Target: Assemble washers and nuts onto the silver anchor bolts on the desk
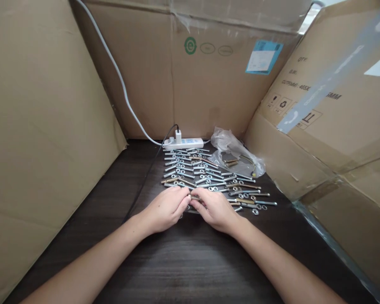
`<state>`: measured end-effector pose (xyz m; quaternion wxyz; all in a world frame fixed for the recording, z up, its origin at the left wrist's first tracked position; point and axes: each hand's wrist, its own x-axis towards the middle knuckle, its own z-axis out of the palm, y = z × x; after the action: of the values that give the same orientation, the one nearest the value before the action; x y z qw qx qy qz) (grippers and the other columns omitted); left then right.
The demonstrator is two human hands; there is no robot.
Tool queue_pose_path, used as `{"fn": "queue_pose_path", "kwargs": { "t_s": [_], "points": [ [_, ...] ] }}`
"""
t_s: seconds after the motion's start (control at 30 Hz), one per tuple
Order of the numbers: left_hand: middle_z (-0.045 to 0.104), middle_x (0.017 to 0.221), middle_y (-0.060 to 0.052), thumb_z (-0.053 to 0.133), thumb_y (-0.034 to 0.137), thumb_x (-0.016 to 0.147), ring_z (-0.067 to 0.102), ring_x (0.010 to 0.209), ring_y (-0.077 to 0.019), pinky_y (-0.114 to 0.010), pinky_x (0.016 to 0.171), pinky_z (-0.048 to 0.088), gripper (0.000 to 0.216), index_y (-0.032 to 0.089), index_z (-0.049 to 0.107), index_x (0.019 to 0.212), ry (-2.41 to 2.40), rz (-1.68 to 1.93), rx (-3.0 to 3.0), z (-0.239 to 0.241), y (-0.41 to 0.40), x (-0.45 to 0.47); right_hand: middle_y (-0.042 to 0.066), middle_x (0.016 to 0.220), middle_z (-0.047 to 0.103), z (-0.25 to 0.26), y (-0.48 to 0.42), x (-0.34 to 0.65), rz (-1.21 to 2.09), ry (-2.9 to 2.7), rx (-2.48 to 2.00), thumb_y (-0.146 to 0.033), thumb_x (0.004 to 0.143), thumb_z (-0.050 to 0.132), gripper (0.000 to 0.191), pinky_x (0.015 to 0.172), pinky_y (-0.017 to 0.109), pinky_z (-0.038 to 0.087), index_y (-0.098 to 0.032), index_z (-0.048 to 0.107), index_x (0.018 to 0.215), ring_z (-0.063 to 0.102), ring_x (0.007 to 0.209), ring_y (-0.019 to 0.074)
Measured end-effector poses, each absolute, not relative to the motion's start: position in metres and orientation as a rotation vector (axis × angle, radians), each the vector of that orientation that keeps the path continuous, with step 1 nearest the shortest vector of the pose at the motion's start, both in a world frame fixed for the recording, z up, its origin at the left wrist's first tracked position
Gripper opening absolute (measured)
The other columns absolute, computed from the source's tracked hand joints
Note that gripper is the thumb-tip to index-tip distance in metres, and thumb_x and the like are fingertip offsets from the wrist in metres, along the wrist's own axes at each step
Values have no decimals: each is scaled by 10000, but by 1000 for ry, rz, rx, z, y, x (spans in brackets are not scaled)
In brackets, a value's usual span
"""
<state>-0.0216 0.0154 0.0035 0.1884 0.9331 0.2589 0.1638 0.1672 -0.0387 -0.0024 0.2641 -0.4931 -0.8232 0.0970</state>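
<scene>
My left hand (168,208) and my right hand (215,208) meet just above the dark table, fingertips almost touching. Between them is a small metal bolt (195,197), pinched by the right fingers, with its left end at my left fingertips. My fingers cover most of it, so I cannot tell whether a nut or washer is on it. Right behind the hands lie rows of silver and brass-coloured bolts (209,184) with loose nuts and washers. A nut (255,212) and a washer (264,207) rest to the right of my right hand.
A white power strip (190,143) with a plugged-in charger (178,136) stands behind the rows. A black cable (148,173) runs down the left. A clear plastic bag (234,152) holds more brass-coloured bolts. Cardboard walls (145,76) enclose the table on three sides.
</scene>
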Motion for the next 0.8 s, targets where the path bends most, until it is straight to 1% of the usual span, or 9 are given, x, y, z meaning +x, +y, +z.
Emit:
{"fn": "queue_pose_path", "kwargs": {
  "t_s": [0.17,0.3,0.37,0.53,0.8],
  "points": [
    [541,819,-37,273,291,973,490,769,-170,-306,746,398,262,178,474,847,750,507,2576,10,12,-24,36,928,657,0,-41,162,254,-2216,-1328,-327,967,426,183,651,257,425,-208,549,1033,613,758,165],
    [557,913,-36,350,264,942,499,801,-167,-292,740,404,134,185,459,950,758,590,2481,18,8,-27,37,929,659,1,-41,161,227,-2224,-1342,-316,968,418,185,651,262,426,-207,545,1048,618,788,176],
    [558,935,-39,374,248,926,508,823,-170,-288,743,409,109,188,458,962,746,598,2457,18,8,-27,33,940,660,1,-40,162,214,-2218,-1350,-308,969,415,180,654,260,424,-210,538,1058,621,793,174],
    [550,944,-36,335,255,950,514,849,-167,-291,767,416,158,191,454,1032,757,600,2387,10,10,-25,26,930,663,-4,-37,163,135,-2221,-1374,-313,970,420,172,629,258,411,-206,536,1039,624,782,174],
    [524,848,-15,283,292,970,498,751,-155,-274,678,397,181,192,428,927,798,584,2334,6,11,-21,40,890,653,-9,-33,162,100,-2273,-1361,-286,974,392,180,658,261,431,-199,546,1005,618,802,184]
  ]
}}
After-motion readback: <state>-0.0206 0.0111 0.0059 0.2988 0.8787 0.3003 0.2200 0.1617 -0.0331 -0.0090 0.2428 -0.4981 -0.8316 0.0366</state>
